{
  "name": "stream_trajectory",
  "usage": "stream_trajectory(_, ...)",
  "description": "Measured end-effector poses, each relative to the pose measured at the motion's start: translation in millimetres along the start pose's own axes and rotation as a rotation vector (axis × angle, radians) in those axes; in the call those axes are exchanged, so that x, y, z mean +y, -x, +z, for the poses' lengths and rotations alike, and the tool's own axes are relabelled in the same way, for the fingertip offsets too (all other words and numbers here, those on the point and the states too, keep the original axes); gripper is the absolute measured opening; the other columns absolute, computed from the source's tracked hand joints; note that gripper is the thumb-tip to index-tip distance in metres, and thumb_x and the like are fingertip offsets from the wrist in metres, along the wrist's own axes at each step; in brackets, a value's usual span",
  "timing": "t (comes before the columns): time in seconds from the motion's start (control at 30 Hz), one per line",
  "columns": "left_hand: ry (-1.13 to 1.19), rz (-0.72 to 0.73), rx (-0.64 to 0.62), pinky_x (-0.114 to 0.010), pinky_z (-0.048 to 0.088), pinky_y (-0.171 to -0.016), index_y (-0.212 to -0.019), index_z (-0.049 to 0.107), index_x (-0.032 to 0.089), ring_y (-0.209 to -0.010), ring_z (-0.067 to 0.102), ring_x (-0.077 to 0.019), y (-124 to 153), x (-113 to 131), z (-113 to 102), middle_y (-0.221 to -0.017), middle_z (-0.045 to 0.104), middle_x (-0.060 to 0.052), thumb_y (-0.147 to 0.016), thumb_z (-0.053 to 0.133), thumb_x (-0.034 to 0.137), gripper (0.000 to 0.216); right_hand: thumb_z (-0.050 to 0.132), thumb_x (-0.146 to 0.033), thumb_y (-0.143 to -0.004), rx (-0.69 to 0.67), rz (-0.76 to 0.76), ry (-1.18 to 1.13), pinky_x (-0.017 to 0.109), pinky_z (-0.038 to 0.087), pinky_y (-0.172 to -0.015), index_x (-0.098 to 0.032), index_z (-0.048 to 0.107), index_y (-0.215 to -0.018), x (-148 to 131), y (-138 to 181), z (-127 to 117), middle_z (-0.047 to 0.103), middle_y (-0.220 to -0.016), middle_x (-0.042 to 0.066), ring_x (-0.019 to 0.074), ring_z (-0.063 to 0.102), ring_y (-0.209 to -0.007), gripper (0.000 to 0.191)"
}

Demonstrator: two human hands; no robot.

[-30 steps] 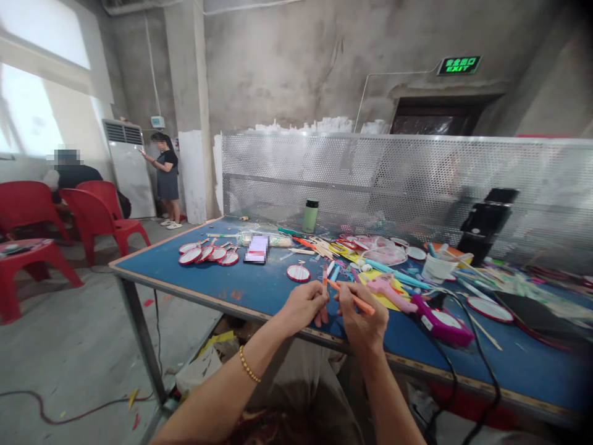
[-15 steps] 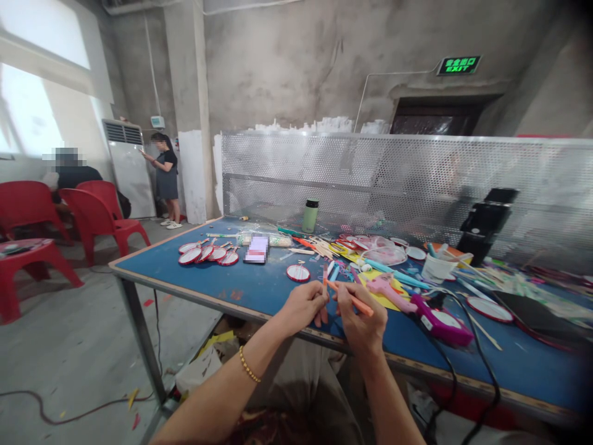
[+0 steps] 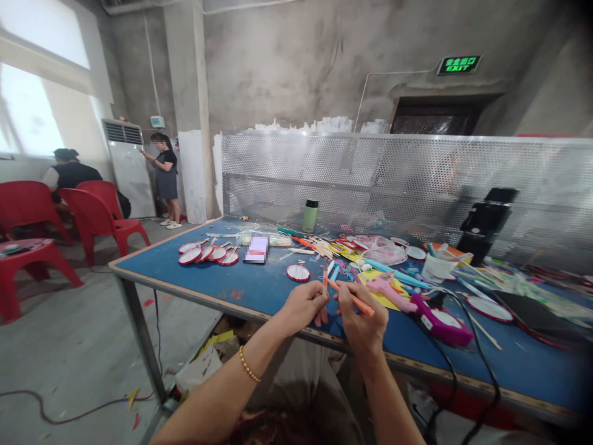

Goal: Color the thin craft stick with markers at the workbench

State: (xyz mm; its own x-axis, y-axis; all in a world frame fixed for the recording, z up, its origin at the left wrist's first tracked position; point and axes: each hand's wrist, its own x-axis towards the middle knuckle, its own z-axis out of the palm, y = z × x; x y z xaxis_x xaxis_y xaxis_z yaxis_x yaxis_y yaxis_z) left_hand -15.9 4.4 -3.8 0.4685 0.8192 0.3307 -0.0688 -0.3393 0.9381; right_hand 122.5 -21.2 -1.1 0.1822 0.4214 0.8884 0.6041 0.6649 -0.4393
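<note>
Long blue-topped work table, wood-edged, metal legs. On it: row of round red-rimmed paper fans, green cylindrical bottle, pink hot-glue gun, white cup, purple-rimmed disc, scattered coloured sticks.

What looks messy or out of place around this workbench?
Craft sticks and parts lie scattered over the blue table beyond both hands. Paper scraps litter the floor under it, and a cable trails loose across the concrete.

"EXIT" on green wall sign
</note>
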Motion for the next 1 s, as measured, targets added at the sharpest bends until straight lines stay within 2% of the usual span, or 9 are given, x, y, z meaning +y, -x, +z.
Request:
stream_trajectory(0.17, 0.006, -0.001, -0.001, -0.018, 0.037, -0.042, -0.078, 0.047, 0.019, -0.039, 0.05, -0.0083, -1.0, -2.6, 0.5, -0.053, 0.058, 0.004, -0.089, 0.05, 0.037, 0.021, 0.058, -0.03, -0.092, -0.027, -0.008, 0.001, 0.02, 0.049, -0.051, -0.018, 0.071, -0.083, -0.8, -1.4, 1.1, 0.07, -0.068, 0.001, 0.0101, 0.062, -0.052, 0.02)
stream_trajectory(0.37, 0.003, -0.002, -0.002, -0.018, 0.037, -0.042, -0.08, 0.049, 0.019, -0.039, 0.051, -0.0084, -1.1, -3.0, -0.4, -0.054, 0.06, 0.004, -0.088, 0.051, 0.036, 0.019, 0.058, -0.03, -0.091, 0.025, 0.004, 0.02, 0.02, 0.048, -0.049, -0.018, 0.071, -0.081, -0.6, -1.0, 0.2, 0.069, -0.066, 0.001, 0.0104, 0.062, -0.053, 0.02)
stream_trajectory(0.73, 0.016, -0.006, -0.002, -0.018, 0.036, -0.042, -0.078, 0.047, 0.02, -0.039, 0.05, -0.0081, -0.4, -1.5, 0.1, -0.053, 0.059, 0.004, -0.089, 0.051, 0.036, 0.02, 0.058, -0.031, -0.091, -0.013, 0.0, 0.01, 0.02, 0.048, -0.049, -0.018, 0.071, -0.082, -1.9, -1.2, 1.0, 0.069, -0.066, 0.0, 0.01, 0.061, -0.051, 0.021)
stream_trajectory(1.0, 0.028, -0.012, -0.005, -0.018, 0.037, -0.041, -0.08, 0.049, 0.019, -0.039, 0.05, -0.0086, -0.5, 0.7, -0.3, -0.053, 0.059, 0.004, -0.088, 0.052, 0.038, 0.02, 0.058, -0.029, -0.092, 0.023, 0.0, 0.01, 0.02, 0.049, -0.051, -0.018, 0.071, -0.083, 0.1, -0.4, 0.7, 0.068, -0.067, 0.0, 0.0098, 0.06, -0.051, 0.019)
